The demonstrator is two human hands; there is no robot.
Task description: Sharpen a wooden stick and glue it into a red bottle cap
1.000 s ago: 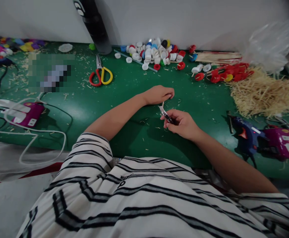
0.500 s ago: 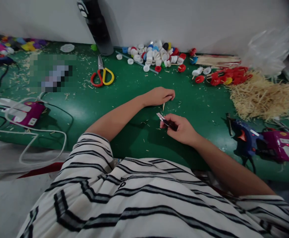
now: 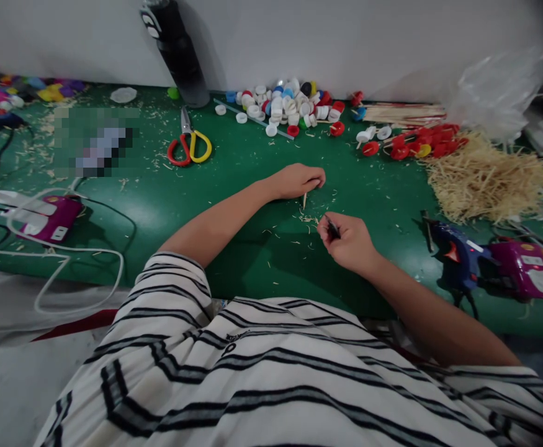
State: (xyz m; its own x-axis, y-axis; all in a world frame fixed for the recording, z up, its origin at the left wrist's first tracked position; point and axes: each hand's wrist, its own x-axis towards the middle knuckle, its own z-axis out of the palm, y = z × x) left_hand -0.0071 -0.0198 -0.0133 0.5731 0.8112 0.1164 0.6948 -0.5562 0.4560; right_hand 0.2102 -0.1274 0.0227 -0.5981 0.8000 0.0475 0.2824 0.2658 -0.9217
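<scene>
My left hand [image 3: 301, 180] is closed around a thin wooden stick [image 3: 305, 200], whose pale pointed end sticks out below the fingers toward me. Closer to my body, my right hand [image 3: 347, 241] grips a dark-handled utility knife [image 3: 332, 228]. Its blade cannot be made out now, since the fingers and the angle hide it. The two hands are a short way apart. Pale wood shavings [image 3: 307, 218] lie on the green tabletop [image 3: 252, 261] between and below them.
Scissors [image 3: 190, 141] lie at left of centre, near a black bottle [image 3: 180, 59]. Bottle caps [image 3: 290, 105] are heaped along the wall. At right are bundled sticks [image 3: 404, 113], red-capped pieces [image 3: 427, 141], a shavings pile [image 3: 489, 177] and a blue glue gun [image 3: 462, 254]. A white cable [image 3: 122, 273] loops at left.
My right hand has shifted slightly right and turned, so the knife's blade no longer shows. More shavings lie under the stick's tip. The left hand stays nearly still.
</scene>
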